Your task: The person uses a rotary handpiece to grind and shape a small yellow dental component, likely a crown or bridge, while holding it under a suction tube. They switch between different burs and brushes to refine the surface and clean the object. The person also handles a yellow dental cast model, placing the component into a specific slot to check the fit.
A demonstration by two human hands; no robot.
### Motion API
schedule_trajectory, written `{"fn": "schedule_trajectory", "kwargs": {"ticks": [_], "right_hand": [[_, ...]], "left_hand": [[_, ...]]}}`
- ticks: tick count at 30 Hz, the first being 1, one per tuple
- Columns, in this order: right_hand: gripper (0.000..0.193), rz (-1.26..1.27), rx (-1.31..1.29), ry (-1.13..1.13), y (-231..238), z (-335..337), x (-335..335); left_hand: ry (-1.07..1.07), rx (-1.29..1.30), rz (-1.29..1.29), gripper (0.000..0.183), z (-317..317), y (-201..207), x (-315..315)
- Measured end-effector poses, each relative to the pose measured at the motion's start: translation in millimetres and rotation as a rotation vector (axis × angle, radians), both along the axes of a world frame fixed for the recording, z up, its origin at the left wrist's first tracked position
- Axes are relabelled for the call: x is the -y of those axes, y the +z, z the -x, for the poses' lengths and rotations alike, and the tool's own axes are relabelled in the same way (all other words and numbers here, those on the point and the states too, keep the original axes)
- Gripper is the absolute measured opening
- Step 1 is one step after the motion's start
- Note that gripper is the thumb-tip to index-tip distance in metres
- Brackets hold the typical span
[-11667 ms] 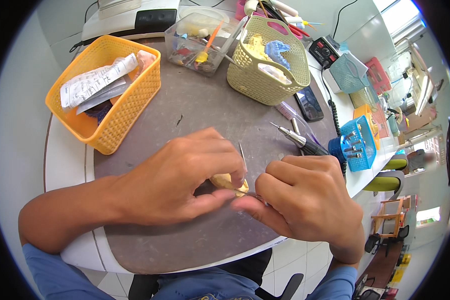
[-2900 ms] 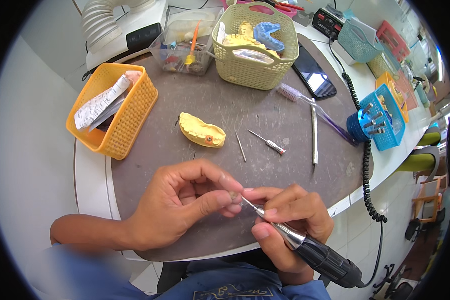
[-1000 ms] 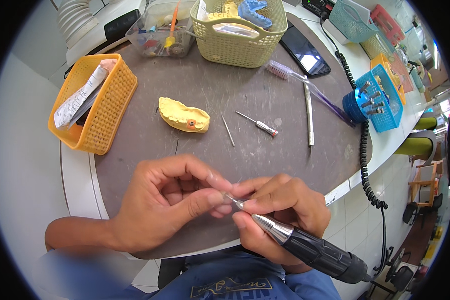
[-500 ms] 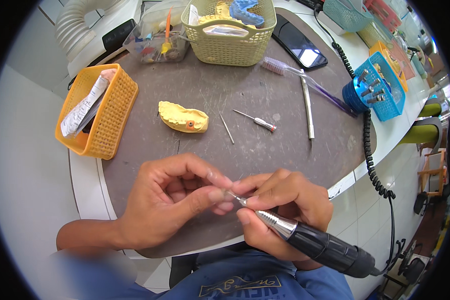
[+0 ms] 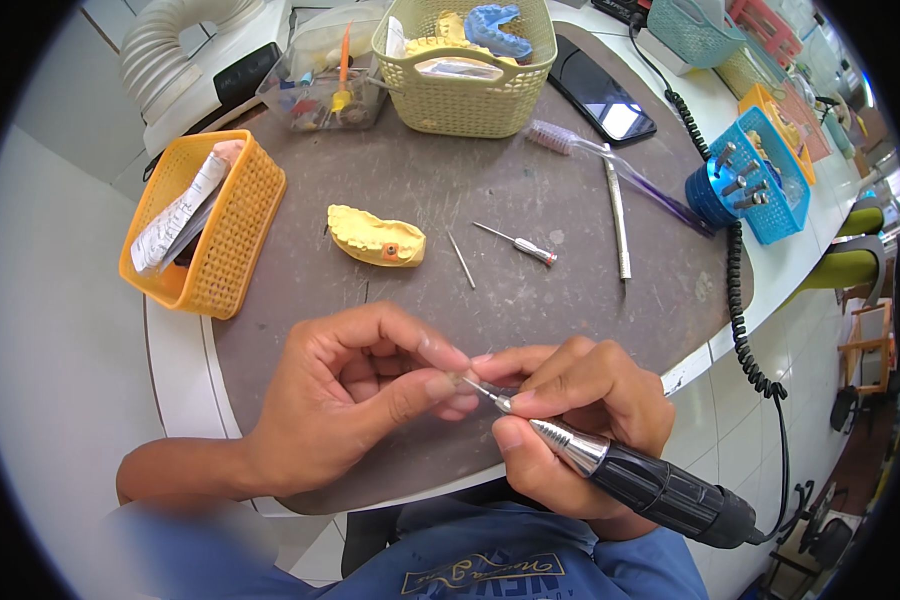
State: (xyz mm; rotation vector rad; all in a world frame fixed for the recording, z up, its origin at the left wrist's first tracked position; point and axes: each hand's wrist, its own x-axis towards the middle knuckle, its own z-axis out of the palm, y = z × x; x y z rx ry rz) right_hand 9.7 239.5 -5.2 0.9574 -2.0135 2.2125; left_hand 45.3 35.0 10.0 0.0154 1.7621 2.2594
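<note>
Over the near edge of the grey counter (image 5: pixel 570 290), the right hand (image 5: pixel 580 420) gripped a rotary handpiece (image 5: pixel 630 475), its body black and ribbed behind a silver tapered nose, with a coiled black cable trailing off right. Its thin bur (image 5: pixel 480 388) met a tiny piece (image 5: pixel 457 378), too small to make out, pinched by the left hand (image 5: pixel 355 400) between thumb and fingertips. Farther back lay a yellow dental cast (image 5: pixel 375 237).
</note>
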Motion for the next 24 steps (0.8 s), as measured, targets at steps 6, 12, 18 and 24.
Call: {"fn": "schedule_trajectory", "kwargs": {"ticks": [6, 12, 18, 24], "right_hand": [[0.019, -0.026, -0.02, -0.014, -1, 0, 0], [0.022, -0.08, -0.034, -0.012, 1, -1, 1], [0.017, -0.013, -0.056, -0.1, -3, -2, 8], [0.016, 0.012, -0.095, -0.121, -7, 0, 9]], "left_hand": [[-0.019, 0.001, -0.058, 0.013, 0, -1, 2], [-0.002, -0.057, -0.043, 0.012, -2, -4, 0], [0.029, -0.11, -0.072, 0.011, -2, -7, -3], [0.038, -0.135, -0.048, 0.011, -3, -7, -5]]}}
